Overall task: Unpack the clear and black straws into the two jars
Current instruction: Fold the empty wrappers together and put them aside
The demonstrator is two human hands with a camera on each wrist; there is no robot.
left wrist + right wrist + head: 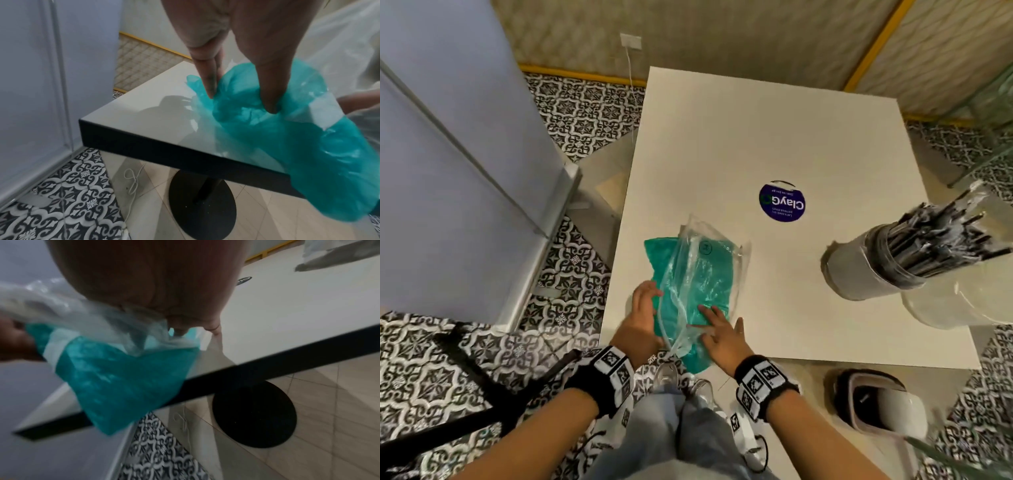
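At 6 o'clock on the white square surface (774, 120), both my hands work the empty packaging. Left hand (641, 317): fingers straight, tips pressing down into the crumpled teal plastic bag (690, 274), as the left wrist view shows. Right hand (722, 337): fingers spread flat on the clear plastic bag (705, 260) that lies over the teal one; the right wrist view is blurred, so I cannot tell whether the thumb pinches the film. I see no straws inside either bag.

Progress, as I judge it: the black straws (941, 236) are already standing in the grey-sleeved cylindrical jar (866, 270) at 3 o'clock. Just beside it, nearer the edge at 4 o'clock, sits the second jar of clear glass (955, 305); it is smeared at the frame margin and I cannot make out whether clear straws are in it. With both bags looking flat and emptied, unpacking seems finished or nearly so; what remains is probably gathering the wrappers.

Orientation: the black straws stand roughly upright, long axis along the jar's, open ends up and fanning a little. The two bags lie flat, long axis running from 6 toward 12 o'clock, the teal one's near end hanging over the surface edge toward me.

A round blue sticker (782, 202) sits mid-surface, well apart from both.
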